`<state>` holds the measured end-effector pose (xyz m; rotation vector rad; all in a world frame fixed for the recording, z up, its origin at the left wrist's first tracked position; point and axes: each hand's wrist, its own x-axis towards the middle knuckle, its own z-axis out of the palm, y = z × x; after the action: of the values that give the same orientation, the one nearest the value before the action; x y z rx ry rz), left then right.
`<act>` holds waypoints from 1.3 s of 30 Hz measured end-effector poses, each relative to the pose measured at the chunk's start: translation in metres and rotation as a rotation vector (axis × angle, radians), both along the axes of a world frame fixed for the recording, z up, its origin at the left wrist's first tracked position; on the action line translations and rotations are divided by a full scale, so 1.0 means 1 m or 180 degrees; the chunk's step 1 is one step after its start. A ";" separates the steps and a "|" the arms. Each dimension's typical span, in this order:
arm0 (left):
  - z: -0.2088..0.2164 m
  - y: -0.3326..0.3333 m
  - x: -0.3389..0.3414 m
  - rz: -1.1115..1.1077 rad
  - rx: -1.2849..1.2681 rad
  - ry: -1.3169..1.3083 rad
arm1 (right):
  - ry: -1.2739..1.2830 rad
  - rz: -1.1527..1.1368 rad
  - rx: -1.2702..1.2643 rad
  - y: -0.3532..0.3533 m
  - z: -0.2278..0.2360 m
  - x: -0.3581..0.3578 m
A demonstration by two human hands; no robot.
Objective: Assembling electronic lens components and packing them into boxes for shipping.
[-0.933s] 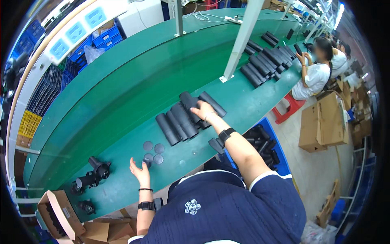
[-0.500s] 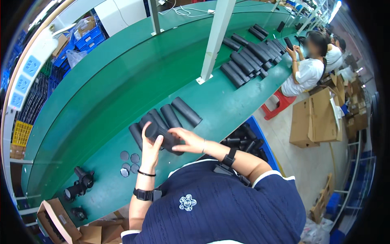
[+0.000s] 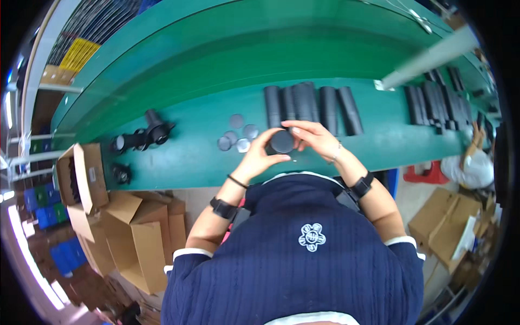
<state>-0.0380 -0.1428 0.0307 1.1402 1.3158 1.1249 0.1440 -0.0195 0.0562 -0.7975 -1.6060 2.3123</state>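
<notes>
The table (image 3: pixel 208 165) is plain green. Over the table, the tube (image 3: pixel 281 142) is black; the row of tubes (image 3: pixel 328 108) lying on the table is black too, one patterned with fine ribs. On the table, the discs (image 3: pixel 251 131) are grey, one a paler silver, and the machine parts (image 3: pixel 158 131) are black. On the table's near side, the shirt (image 3: pixel 292 260) is navy with white trim and a white flower emblem (image 3: pixel 312 237), the cartons (image 3: pixel 149 249) brown, the stool (image 3: pixel 428 174) red.
</notes>
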 end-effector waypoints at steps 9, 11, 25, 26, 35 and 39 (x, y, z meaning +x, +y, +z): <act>-0.019 -0.013 -0.014 0.0033 -0.0034 -0.0385 | -0.0034 -0.0178 -0.0707 -0.022 -0.024 -0.015; -0.011 -0.007 -0.016 0.0006 -0.0067 -0.0226 | -0.0126 -0.0229 -0.0627 -0.021 -0.023 -0.018; -0.006 -0.009 -0.008 -0.0202 -0.0320 -0.1186 | -0.0310 -0.0018 -0.0291 -0.028 -0.014 -0.021; -0.002 -0.009 -0.013 -0.0171 -0.0693 -0.1179 | -0.0284 -0.0010 -0.0291 -0.029 -0.012 -0.022; -0.012 -0.014 -0.006 0.0086 -0.0187 -0.0889 | -0.0346 0.0108 -0.0330 -0.033 -0.019 -0.027; -0.020 -0.018 -0.009 -0.0091 -0.0103 -0.0400 | -0.0211 0.0195 -0.0259 -0.029 -0.020 -0.026</act>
<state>-0.0469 -0.1606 0.0111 1.0446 1.2129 1.1322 0.1182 -0.0480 0.0367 -0.8633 -1.5932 2.4321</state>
